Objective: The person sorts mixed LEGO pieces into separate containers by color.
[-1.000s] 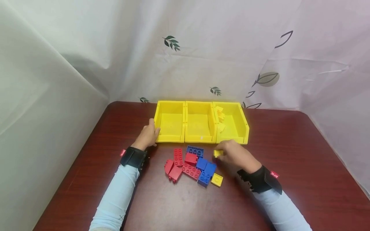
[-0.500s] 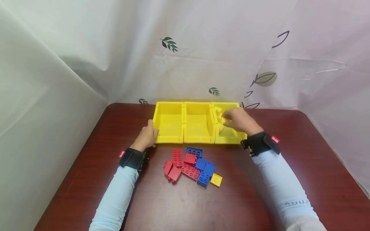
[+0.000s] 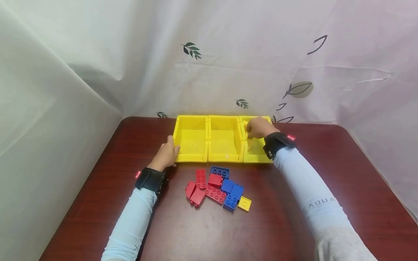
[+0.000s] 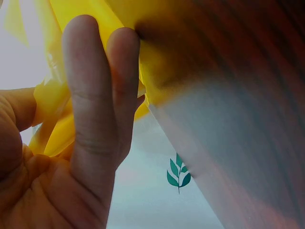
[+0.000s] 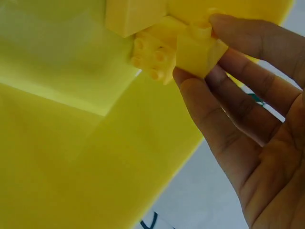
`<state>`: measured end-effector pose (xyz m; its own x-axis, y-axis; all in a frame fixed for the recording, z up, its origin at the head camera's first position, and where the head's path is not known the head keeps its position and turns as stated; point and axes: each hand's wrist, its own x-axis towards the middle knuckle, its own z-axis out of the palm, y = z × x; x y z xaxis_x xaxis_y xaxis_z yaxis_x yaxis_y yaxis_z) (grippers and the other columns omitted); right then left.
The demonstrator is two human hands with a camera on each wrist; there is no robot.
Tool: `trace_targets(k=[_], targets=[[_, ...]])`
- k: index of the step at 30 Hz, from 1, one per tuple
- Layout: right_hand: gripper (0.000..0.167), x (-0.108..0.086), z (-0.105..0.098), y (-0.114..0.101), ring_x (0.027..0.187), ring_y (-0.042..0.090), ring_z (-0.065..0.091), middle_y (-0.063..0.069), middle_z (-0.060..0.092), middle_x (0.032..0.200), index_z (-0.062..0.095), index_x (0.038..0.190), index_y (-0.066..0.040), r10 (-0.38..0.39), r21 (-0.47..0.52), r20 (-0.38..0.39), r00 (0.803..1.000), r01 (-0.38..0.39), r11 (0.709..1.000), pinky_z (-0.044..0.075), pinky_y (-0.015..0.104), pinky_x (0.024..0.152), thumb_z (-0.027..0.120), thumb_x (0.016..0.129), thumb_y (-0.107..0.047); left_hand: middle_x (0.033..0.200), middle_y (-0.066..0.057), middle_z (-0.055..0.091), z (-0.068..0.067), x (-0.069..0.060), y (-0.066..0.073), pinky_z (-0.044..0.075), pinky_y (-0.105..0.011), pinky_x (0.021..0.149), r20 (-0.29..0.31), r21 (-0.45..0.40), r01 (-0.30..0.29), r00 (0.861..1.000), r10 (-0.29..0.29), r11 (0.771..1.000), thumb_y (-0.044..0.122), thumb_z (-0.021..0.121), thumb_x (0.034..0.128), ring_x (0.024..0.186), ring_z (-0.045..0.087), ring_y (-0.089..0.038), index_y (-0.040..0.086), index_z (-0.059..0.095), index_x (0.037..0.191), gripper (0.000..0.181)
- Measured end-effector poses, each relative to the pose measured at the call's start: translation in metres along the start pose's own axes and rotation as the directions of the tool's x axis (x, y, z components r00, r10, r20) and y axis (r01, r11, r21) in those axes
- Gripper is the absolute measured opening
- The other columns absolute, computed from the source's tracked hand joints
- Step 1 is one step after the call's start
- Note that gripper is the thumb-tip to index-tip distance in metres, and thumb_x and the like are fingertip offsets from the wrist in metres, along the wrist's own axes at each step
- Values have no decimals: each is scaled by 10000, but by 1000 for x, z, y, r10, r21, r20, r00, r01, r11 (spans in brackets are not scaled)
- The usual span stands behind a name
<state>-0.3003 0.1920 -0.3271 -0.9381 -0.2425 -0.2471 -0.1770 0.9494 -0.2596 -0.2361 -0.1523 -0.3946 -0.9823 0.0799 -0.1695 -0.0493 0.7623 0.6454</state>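
Observation:
The right hand (image 3: 260, 127) is over the back of the right yellow bin (image 3: 259, 158). In the right wrist view, the thumb and fingers of this hand (image 5: 257, 109) pinch a small yellow brick (image 5: 192, 55), right beside a studded yellow brick (image 5: 152, 57) and another yellow brick (image 5: 133, 16). At the left bin (image 3: 192, 158), the left hand (image 3: 164, 154) grips the left side wall near the front. Two straight fingers of the left hand (image 4: 93, 119) lie along the yellow wall in the left wrist view, with the thumb on its other side.
In front of the bins lie several red bricks (image 3: 216, 194), several blue bricks (image 3: 236, 191) and one flat yellow piece (image 3: 245, 203). A middle yellow bin (image 3: 225, 158) joins the outer two. Behind the table (image 3: 212, 232) hangs a pale curtain (image 3: 215, 79).
The right hand has moved up from the table with a yellow brick, into the right bin, then slightly left and back. The left hand has stayed at the left bin.

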Motion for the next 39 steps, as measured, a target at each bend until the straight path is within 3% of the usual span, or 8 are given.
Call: trace_targets(k=[5,28,31,35,39], targets=[[78,8,6,1,783,258,561,102,654,854,724,927,-31,6,-23,35,999,-5,1000,478,324,739,717,850,-45,1036,-223,525,-1,0,1,567,-279,568,7,2,-1,1000,1,1000,240,470,1041,690,616,-252,59,224,1386,461],[28,17,15,4,692,232,536,87,634,756,696,843,-11,-74,-139,27,997,77,987,434,290,642,701,815,-16,1013,-218,512,-2,-1,-2,556,-261,546,11,-4,-3,1000,3,1000,233,477,1039,654,599,-248,61,231,1366,444],[45,13,12,4,692,231,539,96,645,773,702,862,-12,-88,-133,32,996,91,987,452,306,651,686,840,-48,1012,-220,511,-3,0,-3,556,-261,547,11,-5,-5,1000,5,1000,232,475,1039,660,599,-251,60,232,1362,439],[162,-6,2,1,789,254,601,143,707,943,723,1007,-9,-84,-100,13,996,85,991,534,389,759,670,900,-119,1018,-213,512,-2,0,-3,562,-266,561,8,-9,-3,1000,3,1000,239,480,1037,683,600,-254,67,231,1370,449],[238,-38,-5,-5,870,281,646,164,719,1034,711,1081,-11,-119,-121,-77,990,109,987,556,459,825,680,916,-179,1010,-202,511,-2,-1,-2,564,-264,570,11,-17,-3,1000,3,1000,244,485,1035,692,602,-252,72,230,1376,460]])
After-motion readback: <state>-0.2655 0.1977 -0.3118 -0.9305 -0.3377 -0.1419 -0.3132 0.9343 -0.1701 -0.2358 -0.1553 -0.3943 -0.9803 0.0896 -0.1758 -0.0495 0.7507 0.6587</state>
